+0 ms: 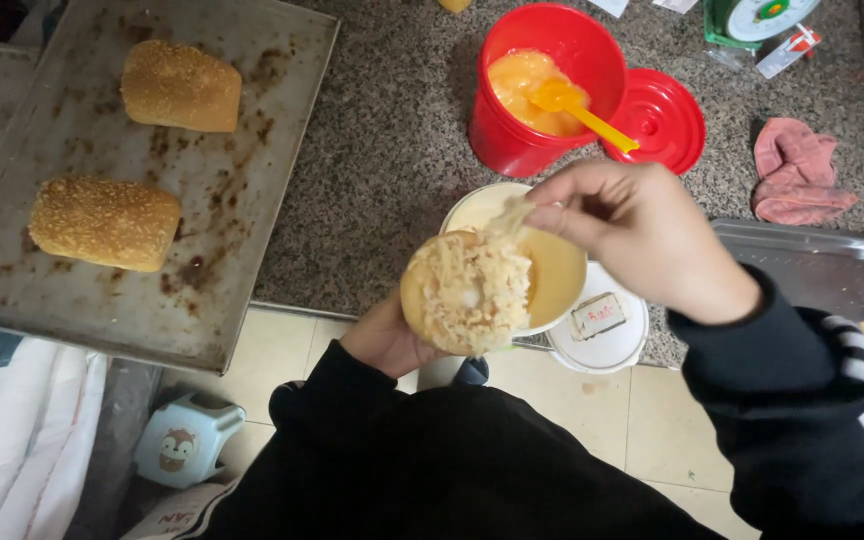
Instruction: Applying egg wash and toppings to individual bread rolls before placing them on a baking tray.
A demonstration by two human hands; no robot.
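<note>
The left hand point(387, 338) holds from below a round bun point(467, 293), whose top is covered with pale, crumbly shreds. The bun is in the air, over the near edge of the counter point(382, 150) and partly in front of a white bowl point(552, 265). The right hand point(642, 235) is above it, with its fingers pinched narrow on a small tuft of the same shreds.

On the metal tray point(82, 290) at the left lie two sesame loaves point(180, 86), well apart from each other. There is one red bucket point(527, 90) with yellow filling and one yellow spatula point(582, 112), and one red lid point(660, 118) touches it. A second tray point(812, 265) stands at the right.

The grey counter between the left tray and the bucket is free.
</note>
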